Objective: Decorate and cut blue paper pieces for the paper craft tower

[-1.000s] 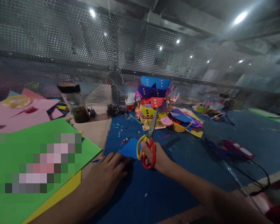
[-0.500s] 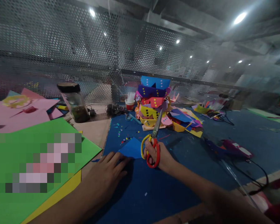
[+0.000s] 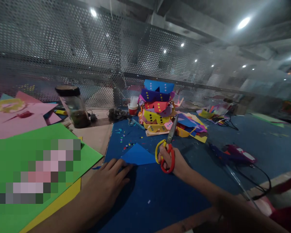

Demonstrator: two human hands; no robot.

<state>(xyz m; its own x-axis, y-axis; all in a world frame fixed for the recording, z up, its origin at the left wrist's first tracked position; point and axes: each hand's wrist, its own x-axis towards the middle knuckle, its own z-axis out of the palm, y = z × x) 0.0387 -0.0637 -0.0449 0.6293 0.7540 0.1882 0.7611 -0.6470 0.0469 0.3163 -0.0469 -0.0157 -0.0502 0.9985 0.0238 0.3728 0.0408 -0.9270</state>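
Observation:
A bright blue piece of paper [image 3: 138,154], folded or cut to a triangular shape, lies on the dark blue table mat [image 3: 145,187]. My left hand [image 3: 111,176] rests flat on its left corner, fingers stretched out. Just right of the paper, my right hand [image 3: 173,160] grips scissors [image 3: 168,150] by the red and yellow handles. The blades look closed and point up and away from me, clear of the paper. Beyond the paper stands a stack of coloured paper pieces [image 3: 157,103] with small square dots.
Green sheets [image 3: 60,136] and a yellow sheet [image 3: 68,197] lie left. A lidded jar [image 3: 74,110] and a paper cup [image 3: 132,109] stand behind. Paper scraps [image 3: 191,124] sit beside the stack. A glue gun [image 3: 223,153] with a cord lies right. A perforated metal screen [image 3: 87,55] stands behind.
My right hand has moved right with the scissors, uncovering the right corner of the blue paper. My left hand stays on the paper. The whole view has shifted slightly.

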